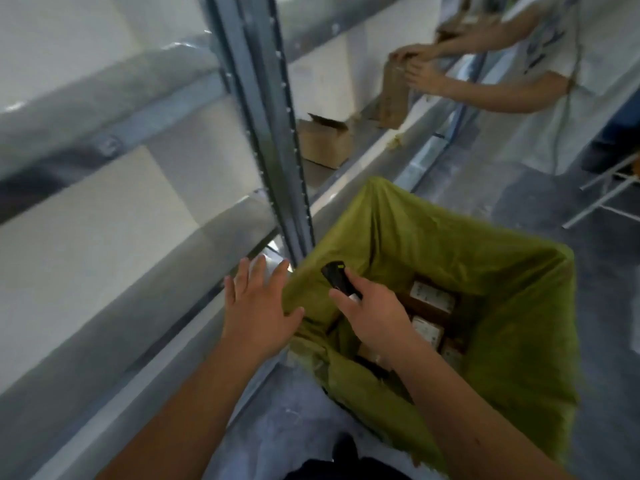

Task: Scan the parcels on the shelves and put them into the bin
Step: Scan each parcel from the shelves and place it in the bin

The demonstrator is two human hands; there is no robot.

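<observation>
My right hand (369, 311) grips a black handheld scanner (337, 278) above the near left corner of the bin (512, 327), which is lined with a green bag. Several labelled brown parcels (431, 299) lie at the bottom of the bin. My left hand (258, 306) is spread open, fingers straight, beside the bin's left rim and in front of the grey metal shelf (145, 265); it holds nothing. An open cardboard box (323, 142) stands on the shelf further along.
A grey steel upright (273, 133) of the shelving rises just left of the bin. Another person (540, 74) at the top right handles a brown paper parcel (393, 95) on the shelf. White rods (602, 199) lie on the grey floor at the right.
</observation>
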